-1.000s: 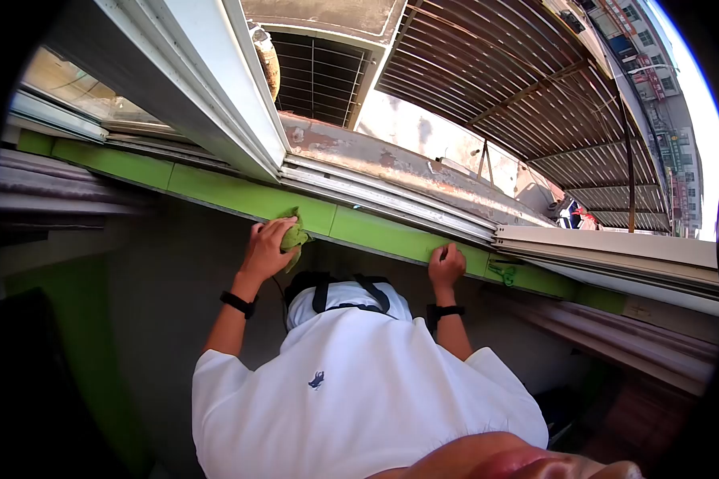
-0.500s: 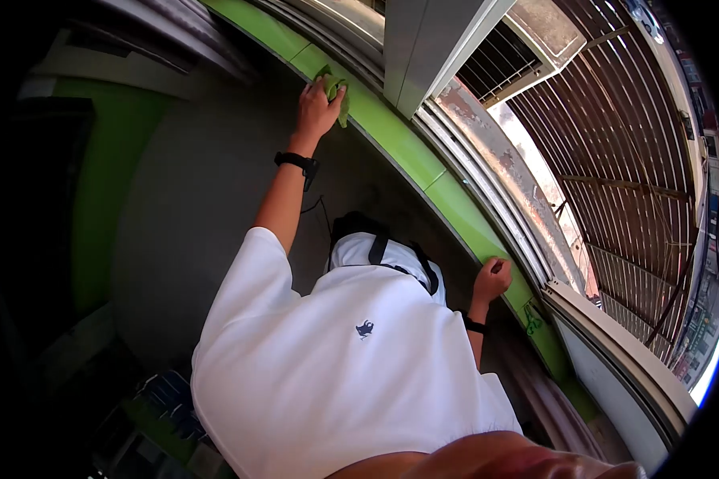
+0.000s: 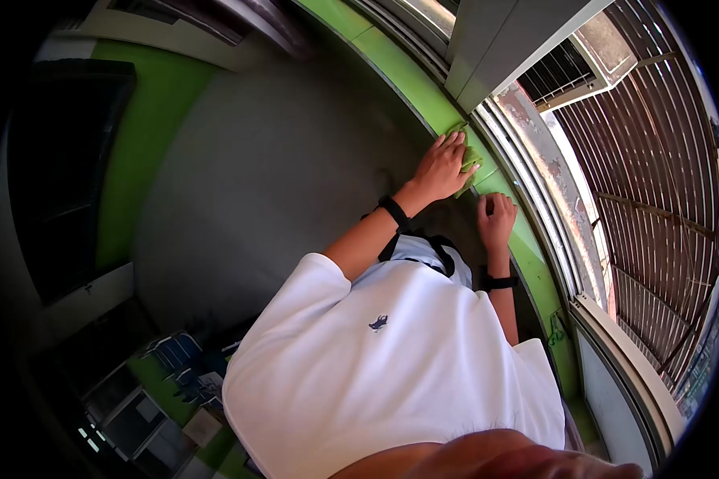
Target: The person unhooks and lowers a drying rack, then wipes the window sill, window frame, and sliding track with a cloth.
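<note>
My left hand presses a green cloth against the green tiled ledge below the window. Its fingers lie over the cloth, which is bunched up and shows past the thumb side. Close by, nearer my body, my right hand rests at the ledge's inner edge in a loose fist, with nothing visible in it. Both wrists wear black bands.
Metal window tracks run beside the ledge, with a grey window post standing there. Outside are an air-conditioner unit and a slatted metal cage. Green string lies on the ledge. Grey floor spreads to the left.
My left hand has slid the cloth along the ledge toward my body, close to my right hand. My right hand stays at the ledge. The view has shifted and turned somewhat.
</note>
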Action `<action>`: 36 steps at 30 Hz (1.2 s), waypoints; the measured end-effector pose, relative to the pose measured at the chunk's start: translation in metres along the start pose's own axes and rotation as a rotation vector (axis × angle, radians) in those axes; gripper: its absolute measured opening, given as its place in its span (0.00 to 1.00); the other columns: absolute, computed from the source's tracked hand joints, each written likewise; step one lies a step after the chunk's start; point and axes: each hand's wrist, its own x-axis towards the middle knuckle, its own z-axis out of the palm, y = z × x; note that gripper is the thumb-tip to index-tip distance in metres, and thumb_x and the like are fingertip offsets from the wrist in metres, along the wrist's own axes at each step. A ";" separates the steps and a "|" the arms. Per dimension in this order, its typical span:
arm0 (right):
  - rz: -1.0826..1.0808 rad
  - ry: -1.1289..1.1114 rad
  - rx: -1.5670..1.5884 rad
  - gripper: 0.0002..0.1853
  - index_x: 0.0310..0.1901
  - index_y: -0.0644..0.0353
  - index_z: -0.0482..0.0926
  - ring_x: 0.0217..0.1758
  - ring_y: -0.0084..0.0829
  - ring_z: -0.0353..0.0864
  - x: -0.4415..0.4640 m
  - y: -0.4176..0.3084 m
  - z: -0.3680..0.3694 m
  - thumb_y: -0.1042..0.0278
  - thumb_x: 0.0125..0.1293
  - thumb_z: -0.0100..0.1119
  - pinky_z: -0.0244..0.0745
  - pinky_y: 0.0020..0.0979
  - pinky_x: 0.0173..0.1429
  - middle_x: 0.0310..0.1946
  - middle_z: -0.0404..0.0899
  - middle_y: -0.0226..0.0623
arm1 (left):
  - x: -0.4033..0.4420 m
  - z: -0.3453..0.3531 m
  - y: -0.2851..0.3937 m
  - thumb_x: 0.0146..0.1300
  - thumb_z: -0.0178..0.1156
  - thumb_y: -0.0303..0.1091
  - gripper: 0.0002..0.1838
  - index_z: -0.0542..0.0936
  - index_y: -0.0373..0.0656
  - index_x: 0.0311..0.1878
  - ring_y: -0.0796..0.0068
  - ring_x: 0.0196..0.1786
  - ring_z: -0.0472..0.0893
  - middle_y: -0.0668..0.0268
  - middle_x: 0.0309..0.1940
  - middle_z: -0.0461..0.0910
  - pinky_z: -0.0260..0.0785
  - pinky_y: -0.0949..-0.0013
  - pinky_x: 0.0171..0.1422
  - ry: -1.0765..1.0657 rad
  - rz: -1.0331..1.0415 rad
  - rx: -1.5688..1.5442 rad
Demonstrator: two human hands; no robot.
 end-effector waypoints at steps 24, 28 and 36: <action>0.246 0.135 -0.314 0.13 0.24 0.60 0.69 0.29 0.44 0.73 0.015 -0.046 0.047 0.70 0.66 0.59 0.64 0.44 0.40 0.21 0.72 0.39 | 0.130 -0.136 -0.248 0.74 0.48 0.54 0.38 0.60 0.30 0.74 0.57 0.79 0.57 0.48 0.76 0.58 0.42 0.51 0.84 -0.265 -0.360 -0.051; 0.133 -0.025 -0.191 0.11 0.25 0.60 0.71 0.31 0.44 0.73 0.050 -0.107 0.068 0.71 0.64 0.61 0.66 0.43 0.38 0.22 0.73 0.39 | 0.154 -0.151 -0.287 0.74 0.47 0.53 0.37 0.60 0.33 0.75 0.59 0.81 0.53 0.53 0.79 0.53 0.40 0.51 0.84 -0.280 -0.346 -0.025; -0.206 -0.234 -0.003 0.09 0.43 0.59 0.81 0.48 0.46 0.78 0.188 -0.196 0.134 0.73 0.60 0.62 0.72 0.43 0.51 0.45 0.79 0.40 | 0.202 -0.174 -0.361 0.72 0.47 0.53 0.37 0.61 0.36 0.75 0.61 0.82 0.51 0.56 0.80 0.51 0.38 0.46 0.84 -0.172 -0.462 0.058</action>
